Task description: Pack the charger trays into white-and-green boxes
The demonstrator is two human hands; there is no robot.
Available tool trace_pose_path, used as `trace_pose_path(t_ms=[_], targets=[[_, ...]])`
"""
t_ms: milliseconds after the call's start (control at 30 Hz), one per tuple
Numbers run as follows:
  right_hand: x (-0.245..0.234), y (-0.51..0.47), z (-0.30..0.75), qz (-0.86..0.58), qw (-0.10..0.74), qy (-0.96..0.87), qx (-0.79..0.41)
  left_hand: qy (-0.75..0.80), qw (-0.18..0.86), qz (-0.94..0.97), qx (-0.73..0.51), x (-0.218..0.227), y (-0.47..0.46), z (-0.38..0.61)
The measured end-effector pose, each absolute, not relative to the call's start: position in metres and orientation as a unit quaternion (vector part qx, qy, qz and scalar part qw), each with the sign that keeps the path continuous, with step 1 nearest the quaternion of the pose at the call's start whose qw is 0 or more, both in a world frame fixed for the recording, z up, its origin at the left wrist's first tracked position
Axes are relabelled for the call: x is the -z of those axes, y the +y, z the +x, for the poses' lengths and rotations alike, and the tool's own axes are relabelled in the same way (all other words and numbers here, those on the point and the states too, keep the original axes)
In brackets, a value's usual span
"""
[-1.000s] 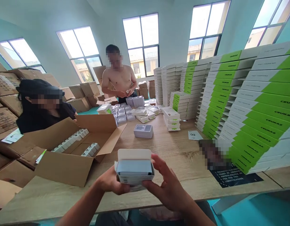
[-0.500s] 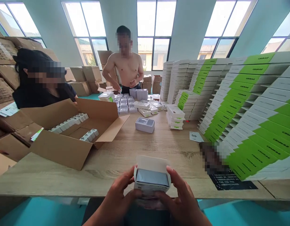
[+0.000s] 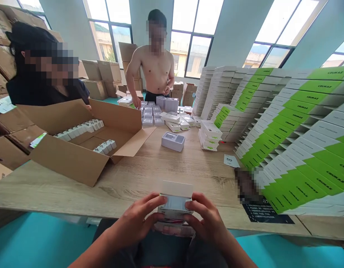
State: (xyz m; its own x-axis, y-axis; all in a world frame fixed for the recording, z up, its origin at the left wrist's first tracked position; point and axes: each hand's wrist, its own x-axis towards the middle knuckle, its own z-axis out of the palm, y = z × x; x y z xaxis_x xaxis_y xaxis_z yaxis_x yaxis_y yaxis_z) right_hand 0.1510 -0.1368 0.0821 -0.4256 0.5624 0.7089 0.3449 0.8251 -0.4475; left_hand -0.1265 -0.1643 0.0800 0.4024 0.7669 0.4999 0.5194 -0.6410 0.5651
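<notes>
A small white product box point(image 3: 175, 204) with its top flap raised is held at the near edge of the wooden table point(image 3: 166, 171). My left hand point(image 3: 138, 220) grips its left side, fingers curled round it. On the other side my right hand point(image 3: 208, 222) clasps it, thumb on the top edge. A grey insert shows inside the box's mouth.
An open cardboard carton point(image 3: 85, 141) with rows of white chargers lies to the left. Tall stacks of green-and-white boxes point(image 3: 295, 130) fill the right side. A grey tray point(image 3: 173, 141) and several trays stand mid-table. One person sits left, another stands at the far end.
Both hands have drawn the box nearer and lower, toward the table's near edge. The view has tilted downward. The standing person now reaches down to the table with one arm.
</notes>
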Motion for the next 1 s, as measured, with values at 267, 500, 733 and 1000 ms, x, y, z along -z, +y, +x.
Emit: trace_pose_path(t_ms=[267, 500, 733, 1000], targets=[[-0.113, -0.132, 0.155, -0.206, 0.443, -0.867, -0.099, 0.342, 0.098, 0.826, -0.436, -0.098, -0.168, -0.120], [-0.133, -0.141, 0.146, -0.262, 0.396, -0.868, -0.149, 0.395, 0.164, 0.788, -0.442, -0.114, -0.182, -0.110], [-0.132, -0.147, 0.137, -0.339, 0.430, -0.801, -0.243, 0.537, 0.298, 0.619, -0.490, -0.130, -0.191, -0.084], [-0.134, -0.144, 0.143, -0.309, 0.404, -0.832, -0.220, 0.491, 0.244, 0.669, -0.502, -0.137, -0.186, -0.087]])
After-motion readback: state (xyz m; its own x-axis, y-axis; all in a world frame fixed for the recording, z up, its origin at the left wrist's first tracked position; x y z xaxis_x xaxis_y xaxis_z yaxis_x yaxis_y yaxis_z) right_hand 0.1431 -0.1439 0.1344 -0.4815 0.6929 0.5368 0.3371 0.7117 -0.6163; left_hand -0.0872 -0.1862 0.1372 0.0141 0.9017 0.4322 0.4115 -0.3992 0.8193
